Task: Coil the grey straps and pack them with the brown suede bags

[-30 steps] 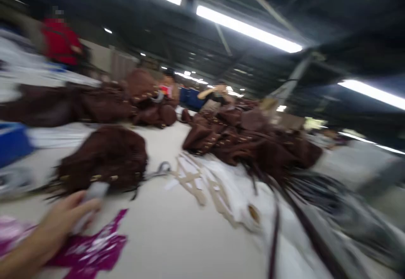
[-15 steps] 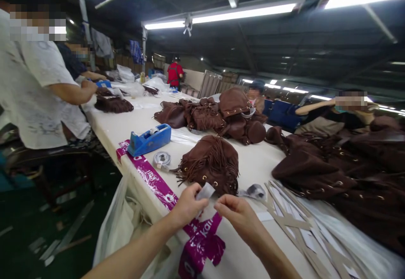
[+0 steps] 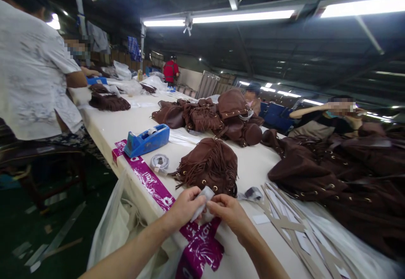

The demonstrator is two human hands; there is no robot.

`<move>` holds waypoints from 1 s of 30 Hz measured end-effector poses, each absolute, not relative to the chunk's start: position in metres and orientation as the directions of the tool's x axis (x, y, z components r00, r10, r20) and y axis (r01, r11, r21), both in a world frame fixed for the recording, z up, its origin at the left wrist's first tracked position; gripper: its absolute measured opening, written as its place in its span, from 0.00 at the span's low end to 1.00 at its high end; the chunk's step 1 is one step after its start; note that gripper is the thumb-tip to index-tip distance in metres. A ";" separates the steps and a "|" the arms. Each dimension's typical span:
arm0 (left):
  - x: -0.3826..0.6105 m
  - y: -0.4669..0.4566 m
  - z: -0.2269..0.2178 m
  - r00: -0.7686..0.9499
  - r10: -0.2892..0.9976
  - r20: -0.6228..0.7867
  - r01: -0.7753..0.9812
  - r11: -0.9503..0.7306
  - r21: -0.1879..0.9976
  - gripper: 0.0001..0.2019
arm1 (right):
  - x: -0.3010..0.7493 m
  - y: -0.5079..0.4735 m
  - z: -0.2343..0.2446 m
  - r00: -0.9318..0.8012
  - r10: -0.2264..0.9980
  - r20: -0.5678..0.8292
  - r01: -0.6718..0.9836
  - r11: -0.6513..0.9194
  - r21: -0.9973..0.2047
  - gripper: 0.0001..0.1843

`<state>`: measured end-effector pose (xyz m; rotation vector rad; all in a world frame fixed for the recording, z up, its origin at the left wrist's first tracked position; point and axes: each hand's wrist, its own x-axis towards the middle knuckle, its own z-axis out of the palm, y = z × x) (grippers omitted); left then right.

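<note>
My left hand point(image 3: 183, 206) and my right hand point(image 3: 228, 211) meet over the near edge of the white table point(image 3: 110, 129). Both pinch a small pale grey piece of tape or paper point(image 3: 202, 201) between their fingertips. Just beyond them lies a brown fringed suede bag point(image 3: 209, 165) with gold eyelets. A strip of magenta printed tape point(image 3: 148, 180) runs along the table edge under my hands.
A blue tape dispenser point(image 3: 147, 140) and a tape roll point(image 3: 159, 161) sit left of the bag. Piles of brown bags point(image 3: 335, 165) fill the right and middle point(image 3: 215, 116). Cardboard strips point(image 3: 284, 215) lie right. A person in a white shirt point(image 3: 28, 64) stands left; others work beyond.
The view swung left from a blur and steadied. My right hand has come in to meet the left, and both now pinch the pale piece.
</note>
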<state>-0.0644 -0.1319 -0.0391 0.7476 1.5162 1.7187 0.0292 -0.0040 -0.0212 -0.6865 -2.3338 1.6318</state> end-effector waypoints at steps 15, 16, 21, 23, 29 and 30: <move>-0.043 -0.139 -0.029 -0.604 0.790 -0.110 -0.243 -0.052 0.969 0.31 | 0.040 -0.031 -0.016 -0.853 0.522 -0.023 0.189 0.266 -0.945 0.16; -0.042 -0.140 -0.028 -0.602 0.791 -0.106 -0.237 -0.050 0.970 0.33 | 0.040 -0.034 -0.019 -0.867 0.493 -0.075 0.172 0.153 -0.973 0.16; -0.033 -0.144 -0.029 -0.583 0.807 -0.090 -0.243 -0.067 0.968 0.48 | 0.036 -0.038 -0.036 -0.929 0.276 -0.247 0.079 -0.504 -0.860 0.20; -0.029 -0.145 -0.030 -0.612 0.781 -0.129 -0.308 -0.084 0.948 0.53 | 0.033 -0.036 -0.042 -0.935 0.257 -0.243 0.067 -0.546 -0.835 0.21; -0.030 -0.147 -0.039 -0.562 0.784 -0.264 -0.568 -0.134 0.812 0.52 | 0.032 -0.033 -0.052 -0.942 0.234 -0.242 0.037 -0.643 -0.765 0.26; -0.031 -0.147 -0.041 -0.542 0.797 -0.267 -0.596 -0.141 0.791 0.51 | 0.030 -0.034 -0.054 -0.935 0.257 -0.246 0.016 -0.661 -0.750 0.27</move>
